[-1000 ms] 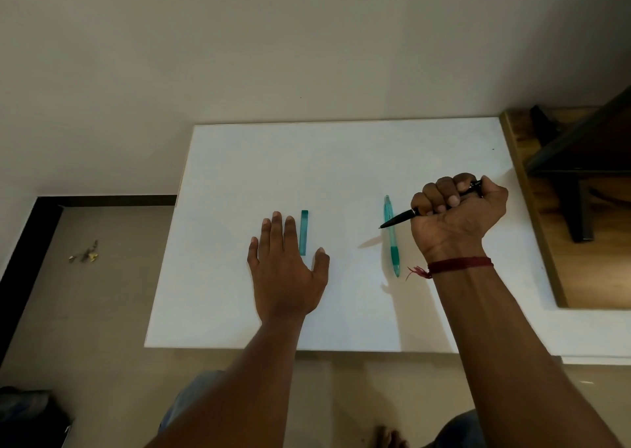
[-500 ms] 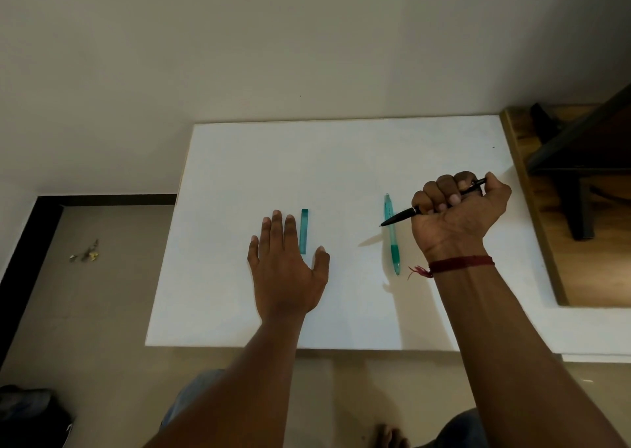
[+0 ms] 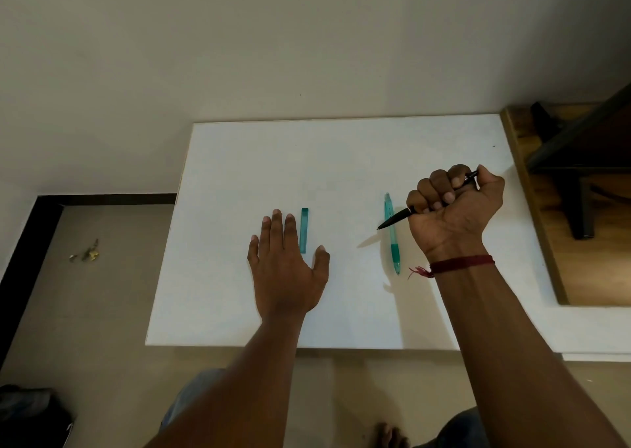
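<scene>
Little has shifted in the last second: the right hand (image 3: 456, 208) stays fisted, grip clamped on the slim black pen (image 3: 396, 218), whose tapered tip hangs just over the translucent teal pen (image 3: 392, 239), so the work looks paused. The left hand (image 3: 286, 270) lies flat with straight fingers on the matte white bench (image 3: 239, 174), well left of the teal pen and just beside a flat teal strip (image 3: 304, 230).

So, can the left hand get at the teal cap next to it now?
Probably yes. The left hand lies flat and holds nothing, and the teal cap lies uncovered on the white board right beside its index finger.
</scene>
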